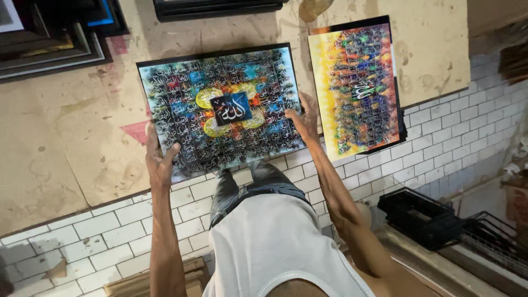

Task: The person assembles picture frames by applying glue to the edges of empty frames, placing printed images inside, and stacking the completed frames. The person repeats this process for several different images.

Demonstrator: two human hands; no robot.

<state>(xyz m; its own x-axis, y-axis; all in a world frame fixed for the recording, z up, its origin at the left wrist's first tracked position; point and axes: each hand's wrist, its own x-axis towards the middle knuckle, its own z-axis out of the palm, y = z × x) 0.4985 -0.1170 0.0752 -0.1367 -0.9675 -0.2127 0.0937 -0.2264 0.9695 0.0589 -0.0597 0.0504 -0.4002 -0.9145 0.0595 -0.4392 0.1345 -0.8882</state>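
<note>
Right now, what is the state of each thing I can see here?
Blue calligraphy print: held at both side edges, tilted, over the worktable.
Left hand: grip closed on the print's left edge.
Right hand: grip closed on the print's right edge.
Yellow calligraphy print: lying flat, overhanging the table edge, untouched.
Black crate: on the floor; contents cannot be seen.

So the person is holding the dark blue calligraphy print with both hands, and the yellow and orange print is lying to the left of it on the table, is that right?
Not quite. The yellow and orange print lies to the right of the dark blue calligraphy print, not the left, as the head view shows. The left hand and right hand do grip the blue print's edges over the table.
</note>
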